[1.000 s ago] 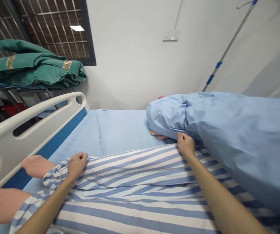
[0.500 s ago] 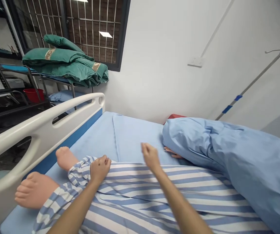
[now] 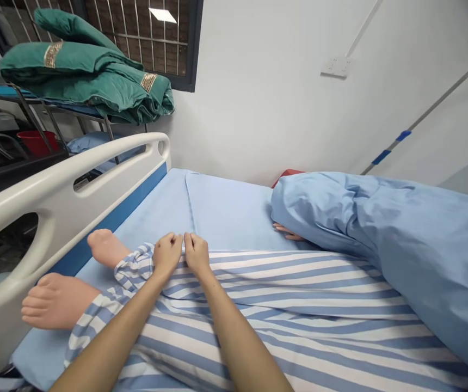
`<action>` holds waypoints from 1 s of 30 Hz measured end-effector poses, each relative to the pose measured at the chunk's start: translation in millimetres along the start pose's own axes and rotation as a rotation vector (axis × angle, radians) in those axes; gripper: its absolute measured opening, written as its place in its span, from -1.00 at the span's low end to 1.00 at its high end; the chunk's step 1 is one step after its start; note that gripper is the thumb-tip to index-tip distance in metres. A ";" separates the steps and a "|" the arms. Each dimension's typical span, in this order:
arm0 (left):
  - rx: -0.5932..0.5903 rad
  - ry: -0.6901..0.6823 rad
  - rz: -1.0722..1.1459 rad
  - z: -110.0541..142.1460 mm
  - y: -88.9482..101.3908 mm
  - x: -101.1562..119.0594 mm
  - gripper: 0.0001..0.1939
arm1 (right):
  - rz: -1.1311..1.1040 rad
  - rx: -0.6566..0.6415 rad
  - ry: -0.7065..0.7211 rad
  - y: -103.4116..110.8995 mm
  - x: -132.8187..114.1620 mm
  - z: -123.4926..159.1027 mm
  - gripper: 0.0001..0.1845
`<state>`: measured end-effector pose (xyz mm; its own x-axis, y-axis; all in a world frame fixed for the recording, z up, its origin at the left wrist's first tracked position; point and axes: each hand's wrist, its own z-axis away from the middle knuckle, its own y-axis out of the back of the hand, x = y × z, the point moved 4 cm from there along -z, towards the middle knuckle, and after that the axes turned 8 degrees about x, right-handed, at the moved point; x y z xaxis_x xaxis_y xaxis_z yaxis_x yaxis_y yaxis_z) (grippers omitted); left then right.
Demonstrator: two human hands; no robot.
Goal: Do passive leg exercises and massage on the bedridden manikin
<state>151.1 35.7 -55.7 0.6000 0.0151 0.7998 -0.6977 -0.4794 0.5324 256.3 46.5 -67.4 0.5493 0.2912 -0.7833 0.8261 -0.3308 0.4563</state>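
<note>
A manikin lies on the bed in blue-and-white striped trousers (image 3: 283, 277), its bare feet (image 3: 60, 302) at the left. At the far trouser leg's outer edge, just above the ankle, my left hand (image 3: 167, 253) is closed on the cloth. Right beside it, nearly touching, is my right hand (image 3: 197, 253), also closed over that edge; its fingertips curl out of sight, so what they hold is hidden. A light blue quilt (image 3: 381, 228) covers the manikin toward the right, with some manikin fingers (image 3: 289, 231) showing under its border.
The white bed footboard (image 3: 58, 174) rises at the left beyond the feet. Light blue sheet (image 3: 229, 204) lies between the legs and the wall. Folded green quilts (image 3: 91, 76) rest on a rack behind. A pole with blue clamps (image 3: 403, 135) leans at the right.
My right hand has moved left along the leg, from above the thigh area to beside my left hand. My left hand stays closed near the ankle. The view has tilted down.
</note>
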 end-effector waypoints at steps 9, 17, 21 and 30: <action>0.090 0.071 0.187 8.0 -30.7 12.3 -0.51 | -0.341 0.083 -0.136 1.8 11.1 -3.0 -0.59; 0.053 -0.033 -0.039 11.3 -36.5 4.6 -0.51 | -0.249 0.044 -0.148 1.6 11.4 -6.2 -0.60; 0.029 -0.030 -0.062 13.1 -35.7 7.2 -0.51 | 0.034 -0.047 0.001 22.1 -9.4 -15.5 -0.60; 0.049 -0.076 -0.009 15.6 -35.2 7.6 -0.53 | 0.122 -0.076 0.095 36.3 -3.8 -9.1 -0.60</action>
<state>186.3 39.1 -72.7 0.6358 -0.0463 0.7704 -0.6730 -0.5219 0.5241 285.3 41.6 -44.0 0.6525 0.3374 -0.6785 0.7577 -0.3010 0.5790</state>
